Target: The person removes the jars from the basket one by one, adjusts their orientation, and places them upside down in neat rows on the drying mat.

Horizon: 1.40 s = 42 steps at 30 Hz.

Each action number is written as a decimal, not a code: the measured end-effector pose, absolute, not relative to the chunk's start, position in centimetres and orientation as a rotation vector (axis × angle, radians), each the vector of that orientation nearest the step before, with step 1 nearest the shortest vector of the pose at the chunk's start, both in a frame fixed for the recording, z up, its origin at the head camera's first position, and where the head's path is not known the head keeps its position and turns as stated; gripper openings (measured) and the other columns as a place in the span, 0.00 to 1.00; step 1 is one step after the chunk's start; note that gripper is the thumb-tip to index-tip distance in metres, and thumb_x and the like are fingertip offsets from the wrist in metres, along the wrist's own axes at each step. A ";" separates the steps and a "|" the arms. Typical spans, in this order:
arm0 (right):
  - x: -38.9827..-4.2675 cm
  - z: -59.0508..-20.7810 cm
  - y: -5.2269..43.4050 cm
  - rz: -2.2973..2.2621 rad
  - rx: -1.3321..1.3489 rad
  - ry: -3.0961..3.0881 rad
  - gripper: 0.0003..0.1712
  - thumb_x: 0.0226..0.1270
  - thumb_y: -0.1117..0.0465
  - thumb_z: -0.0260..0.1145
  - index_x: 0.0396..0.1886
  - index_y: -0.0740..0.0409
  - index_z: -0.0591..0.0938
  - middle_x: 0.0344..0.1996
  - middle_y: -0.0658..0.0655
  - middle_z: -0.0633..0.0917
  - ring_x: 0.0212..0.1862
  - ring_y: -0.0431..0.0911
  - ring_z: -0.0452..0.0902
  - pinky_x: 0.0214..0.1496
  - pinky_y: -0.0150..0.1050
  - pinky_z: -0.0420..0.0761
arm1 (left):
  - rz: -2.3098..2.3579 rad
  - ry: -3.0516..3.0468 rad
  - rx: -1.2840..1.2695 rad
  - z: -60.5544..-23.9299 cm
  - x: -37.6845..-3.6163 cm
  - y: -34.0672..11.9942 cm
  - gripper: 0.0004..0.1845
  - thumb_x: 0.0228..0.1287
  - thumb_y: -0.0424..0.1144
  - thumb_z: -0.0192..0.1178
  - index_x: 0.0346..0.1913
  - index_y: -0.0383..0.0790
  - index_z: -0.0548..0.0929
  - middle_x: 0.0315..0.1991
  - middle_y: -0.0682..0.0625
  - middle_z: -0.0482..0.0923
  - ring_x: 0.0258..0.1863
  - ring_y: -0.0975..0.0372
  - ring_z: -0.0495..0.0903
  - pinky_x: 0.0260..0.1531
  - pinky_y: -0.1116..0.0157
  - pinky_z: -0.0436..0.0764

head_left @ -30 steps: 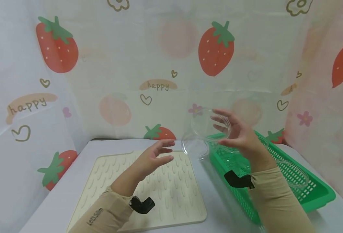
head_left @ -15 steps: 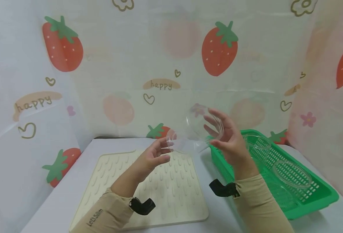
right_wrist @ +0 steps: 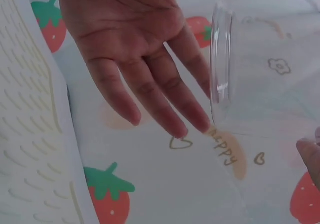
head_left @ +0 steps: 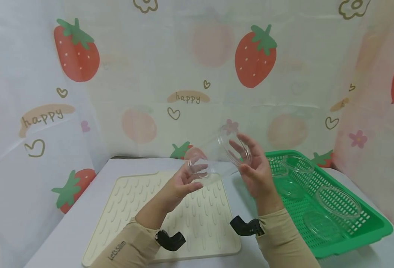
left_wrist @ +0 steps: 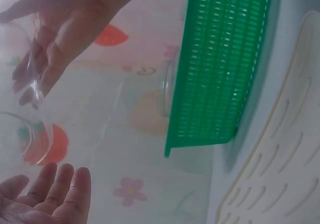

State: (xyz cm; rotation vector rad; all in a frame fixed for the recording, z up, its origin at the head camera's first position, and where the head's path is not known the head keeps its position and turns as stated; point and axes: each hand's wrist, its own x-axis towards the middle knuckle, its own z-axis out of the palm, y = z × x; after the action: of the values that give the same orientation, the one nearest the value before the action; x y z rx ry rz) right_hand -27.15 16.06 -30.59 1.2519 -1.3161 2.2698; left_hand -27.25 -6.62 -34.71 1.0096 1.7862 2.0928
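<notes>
A clear plastic cup (head_left: 228, 149) is tilted on its side in the air between both hands, above the mat. Its wide rim faces my right hand (head_left: 255, 169), whose thumb and fingers grip it there. The narrower base points at my left hand (head_left: 181, 182); the fingers and thumb are spread around it. In the right wrist view the left hand (right_wrist: 135, 48) shows its palm, fingers nearly straight, close to the ringed end of the cup (right_wrist: 222, 68). Whether they touch it is hard to tell. The left wrist view shows the cup (left_wrist: 37, 124) only faintly.
A green slotted basket (head_left: 357, 242) stands on the right of the table, holding several clear round plastic pieces (head_left: 338, 201). A cream ridged mat (head_left: 203, 230) lies in the middle. Strawberry-printed cloth (head_left: 143, 56) encloses the back and sides.
My right hand has brought the cup leftward from over the basket, turning its rim more side-on. The cup's base has come up to my left hand, which has shifted slightly.
</notes>
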 end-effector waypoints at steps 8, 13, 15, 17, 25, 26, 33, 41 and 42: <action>-27.2 -31.3 15.5 2.289 1.202 -1.314 0.48 0.49 0.58 0.74 0.64 0.66 0.57 0.64 0.60 0.59 0.66 0.64 0.50 0.62 0.44 0.67 | 2.101 1.760 0.995 -34.7 -27.3 -6.6 0.50 0.54 0.47 0.65 0.71 0.42 0.43 0.67 0.34 0.51 0.66 0.44 0.54 0.55 0.61 0.67; -27.3 -31.5 15.3 2.302 1.188 -1.293 0.46 0.49 0.59 0.73 0.64 0.61 0.57 0.63 0.58 0.60 0.66 0.62 0.53 0.61 0.44 0.68 | 2.126 1.708 0.983 -34.8 -27.4 -6.7 0.50 0.54 0.46 0.65 0.71 0.43 0.42 0.68 0.36 0.51 0.66 0.46 0.54 0.53 0.64 0.69; -27.4 -31.5 15.2 2.318 1.192 -1.273 0.47 0.50 0.59 0.73 0.65 0.60 0.56 0.62 0.58 0.60 0.66 0.61 0.54 0.61 0.46 0.68 | 2.149 1.672 0.988 -34.8 -27.4 -6.7 0.48 0.55 0.44 0.64 0.71 0.44 0.43 0.68 0.36 0.51 0.66 0.47 0.54 0.52 0.65 0.70; -27.4 -31.6 15.2 2.335 1.206 -1.253 0.50 0.51 0.60 0.72 0.67 0.60 0.52 0.62 0.59 0.59 0.66 0.60 0.54 0.61 0.47 0.68 | 2.172 1.643 0.992 -34.8 -27.5 -6.8 0.47 0.56 0.43 0.63 0.71 0.44 0.44 0.68 0.36 0.51 0.67 0.47 0.53 0.53 0.64 0.71; -27.5 -32.2 15.4 2.362 1.136 -1.309 0.59 0.50 0.59 0.73 0.71 0.54 0.43 0.64 0.61 0.55 0.63 0.53 0.61 0.61 0.45 0.68 | 2.234 1.624 0.954 -34.6 -28.0 -7.4 0.53 0.49 0.54 0.67 0.71 0.39 0.46 0.68 0.36 0.51 0.67 0.47 0.53 0.61 0.53 0.61; -27.5 -32.3 15.4 2.361 1.131 -1.317 0.59 0.50 0.60 0.73 0.72 0.55 0.42 0.64 0.61 0.55 0.63 0.53 0.61 0.61 0.44 0.68 | 2.242 1.622 0.954 -34.5 -28.0 -7.5 0.53 0.49 0.55 0.67 0.70 0.39 0.46 0.67 0.37 0.53 0.67 0.46 0.53 0.62 0.52 0.60; -27.9 -33.4 15.5 2.348 1.151 -1.375 0.58 0.52 0.63 0.71 0.71 0.60 0.41 0.64 0.62 0.55 0.63 0.51 0.61 0.62 0.41 0.67 | 2.316 1.559 0.921 -34.2 -28.0 -7.8 0.51 0.51 0.55 0.65 0.70 0.36 0.49 0.69 0.41 0.51 0.68 0.46 0.51 0.62 0.56 0.61; -28.0 -34.5 15.5 2.299 1.165 -1.615 0.54 0.53 0.66 0.69 0.72 0.57 0.44 0.67 0.65 0.47 0.62 0.49 0.58 0.60 0.34 0.68 | 2.460 1.533 0.770 -34.4 -28.1 -7.8 0.54 0.49 0.58 0.65 0.71 0.36 0.48 0.69 0.38 0.47 0.68 0.47 0.49 0.61 0.63 0.64; -28.0 -34.6 15.5 2.299 1.158 -1.635 0.55 0.53 0.66 0.69 0.72 0.58 0.44 0.68 0.66 0.46 0.62 0.49 0.58 0.60 0.34 0.67 | 2.475 1.528 0.755 -34.4 -28.1 -7.8 0.54 0.49 0.58 0.65 0.71 0.36 0.48 0.69 0.38 0.47 0.68 0.47 0.50 0.60 0.64 0.65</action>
State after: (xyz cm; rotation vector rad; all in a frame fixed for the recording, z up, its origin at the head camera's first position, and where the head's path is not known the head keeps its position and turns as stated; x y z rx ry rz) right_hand -28.00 15.53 -34.56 1.1583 -1.6351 2.2986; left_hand -28.07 -7.82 -34.37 0.7549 1.5281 2.4748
